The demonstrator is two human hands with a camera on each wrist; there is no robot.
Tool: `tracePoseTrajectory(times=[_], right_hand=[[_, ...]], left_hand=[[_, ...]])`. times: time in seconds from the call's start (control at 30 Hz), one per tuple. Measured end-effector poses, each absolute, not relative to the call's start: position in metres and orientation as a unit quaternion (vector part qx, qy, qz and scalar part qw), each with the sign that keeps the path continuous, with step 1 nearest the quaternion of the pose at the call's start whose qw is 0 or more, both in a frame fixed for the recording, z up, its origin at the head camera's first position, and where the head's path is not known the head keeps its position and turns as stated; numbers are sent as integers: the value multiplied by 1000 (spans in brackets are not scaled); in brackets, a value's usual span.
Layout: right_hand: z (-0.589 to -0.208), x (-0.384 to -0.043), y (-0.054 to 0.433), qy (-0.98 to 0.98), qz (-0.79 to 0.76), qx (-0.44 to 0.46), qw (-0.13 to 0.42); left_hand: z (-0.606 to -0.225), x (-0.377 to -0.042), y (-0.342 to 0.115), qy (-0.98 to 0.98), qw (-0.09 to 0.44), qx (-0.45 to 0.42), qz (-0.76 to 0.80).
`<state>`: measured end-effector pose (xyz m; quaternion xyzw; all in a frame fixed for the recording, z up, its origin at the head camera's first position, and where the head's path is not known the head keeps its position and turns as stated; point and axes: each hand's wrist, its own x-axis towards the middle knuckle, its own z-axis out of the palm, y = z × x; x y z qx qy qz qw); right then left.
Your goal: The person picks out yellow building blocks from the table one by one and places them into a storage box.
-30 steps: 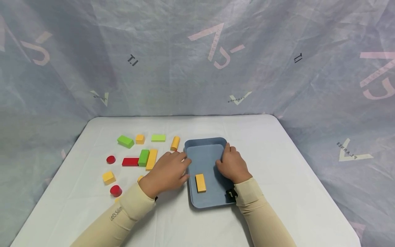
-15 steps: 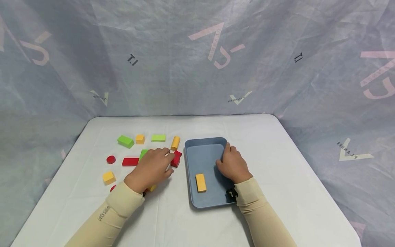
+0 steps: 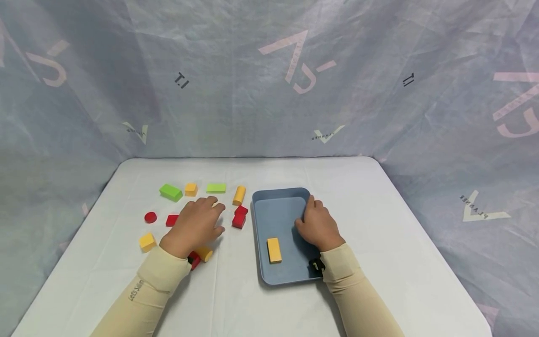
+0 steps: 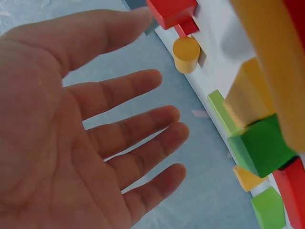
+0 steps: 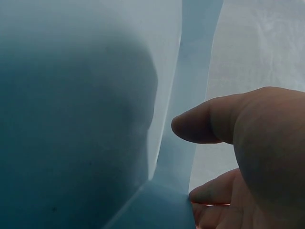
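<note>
My left hand (image 3: 193,227) hovers over the blocks left of the tray, fingers spread and holding nothing; its bare palm faces the left wrist view. Near its fingers there stand a dark green block (image 4: 262,145) and a yellow block (image 4: 250,93), both hidden beneath the hand in the head view. At the right side of the blue-grey tray (image 3: 278,213), my right hand (image 3: 319,225) grips the wall, thumb on the inner side and fingers outside. One yellow rectangular block (image 3: 274,250) lies inside the tray. Under the left wrist, a yellow cylinder (image 3: 205,253) and a red block (image 3: 194,260) show partly.
Two red blocks (image 3: 239,218) lie close to the tray's left wall, with a yellow cylinder (image 3: 239,195) behind them. Farther back are a light green block (image 3: 216,188), a yellow cube (image 3: 191,189) and another green block (image 3: 171,192). A red disc (image 3: 150,217) and yellow block (image 3: 147,242) lie left.
My left hand has moved left, away from the tray's edge, uncovering the red blocks beside it and now covering the green and yellow blocks. The right hand and tray stay put.
</note>
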<state>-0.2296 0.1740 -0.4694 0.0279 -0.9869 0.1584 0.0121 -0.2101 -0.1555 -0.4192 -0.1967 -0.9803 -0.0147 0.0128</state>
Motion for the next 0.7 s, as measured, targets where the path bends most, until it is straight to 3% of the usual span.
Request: tracePoseTrajectory(times=[0.7], right_hand=[[-469, -230, 174, -987, 155, 34, 24]], left_hand=[[-425, -219, -169, -982, -55, -173, -56]])
